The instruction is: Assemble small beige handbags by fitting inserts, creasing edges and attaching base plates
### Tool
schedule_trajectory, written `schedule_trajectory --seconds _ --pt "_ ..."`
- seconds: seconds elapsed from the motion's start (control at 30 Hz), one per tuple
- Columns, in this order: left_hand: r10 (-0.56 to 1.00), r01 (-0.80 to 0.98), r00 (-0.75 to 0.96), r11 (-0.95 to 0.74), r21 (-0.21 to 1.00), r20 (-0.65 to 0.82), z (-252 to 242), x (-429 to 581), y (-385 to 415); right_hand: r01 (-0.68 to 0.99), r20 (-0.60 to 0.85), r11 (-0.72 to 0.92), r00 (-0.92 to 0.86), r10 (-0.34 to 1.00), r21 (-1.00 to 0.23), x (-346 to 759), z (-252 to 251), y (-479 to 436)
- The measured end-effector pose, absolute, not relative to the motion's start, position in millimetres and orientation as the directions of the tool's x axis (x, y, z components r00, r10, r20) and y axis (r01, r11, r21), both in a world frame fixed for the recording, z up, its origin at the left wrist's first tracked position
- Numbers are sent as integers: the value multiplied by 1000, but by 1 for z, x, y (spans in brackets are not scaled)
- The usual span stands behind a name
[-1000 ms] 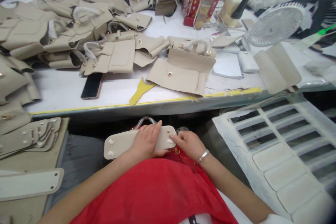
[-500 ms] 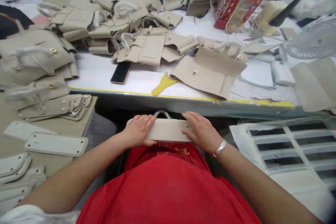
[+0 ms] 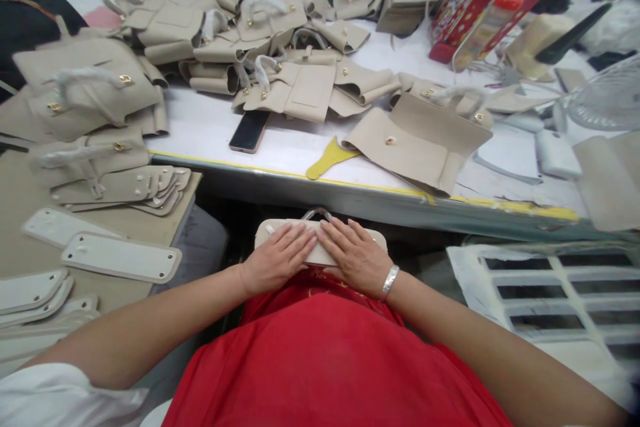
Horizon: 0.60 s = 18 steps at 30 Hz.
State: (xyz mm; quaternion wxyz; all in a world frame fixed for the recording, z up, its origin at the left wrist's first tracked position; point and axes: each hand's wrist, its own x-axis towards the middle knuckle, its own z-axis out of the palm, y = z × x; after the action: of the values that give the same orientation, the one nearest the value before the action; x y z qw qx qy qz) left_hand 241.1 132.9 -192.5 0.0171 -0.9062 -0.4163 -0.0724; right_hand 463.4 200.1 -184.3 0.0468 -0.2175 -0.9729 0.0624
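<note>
A cream handbag (image 3: 263,232) rests at my lap with its flat base facing up, one wrapped handle loop (image 3: 318,213) showing on the far side. Across its left half lies my left hand (image 3: 280,252), fingers stretched out flat. My right hand (image 3: 354,255), with a silver bracelet at the wrist, presses flat on the right half, fingers extended. The fingertips of both hands come together near the middle. Much of the bag's surface is covered by the hands, and its lower part is out of sight.
Several unassembled beige bags (image 3: 280,20) heap the white table. Near its edge lie a phone (image 3: 249,131), a yellow spatula-like tool (image 3: 330,157) and an open bag piece (image 3: 415,140). Base panels (image 3: 121,257) lie on the left board; a white slatted rack (image 3: 540,293) stands right.
Both hands have slid inward from the bag's ends to its middle and now lie flat on it. The whole view has shifted slightly.
</note>
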Motion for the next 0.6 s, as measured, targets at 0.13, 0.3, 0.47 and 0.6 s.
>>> schedule_trajectory --seconds 0.13,0.3,0.47,0.6 --pt "677 688 693 -724 51 248 -196 235 122 259 109 957 -956 273 -130 469 -183 197" --pt "715 711 641 -690 133 281 -188 218 127 270 135 956 -949 284 -117 488 -178 201" --pt "784 766 590 -620 172 195 -169 183 128 386 100 916 -913 397 -110 519 -159 205" --pt "842 758 511 -536 372 173 -168 175 129 451 97 865 -872 479 -217 523 -157 206"
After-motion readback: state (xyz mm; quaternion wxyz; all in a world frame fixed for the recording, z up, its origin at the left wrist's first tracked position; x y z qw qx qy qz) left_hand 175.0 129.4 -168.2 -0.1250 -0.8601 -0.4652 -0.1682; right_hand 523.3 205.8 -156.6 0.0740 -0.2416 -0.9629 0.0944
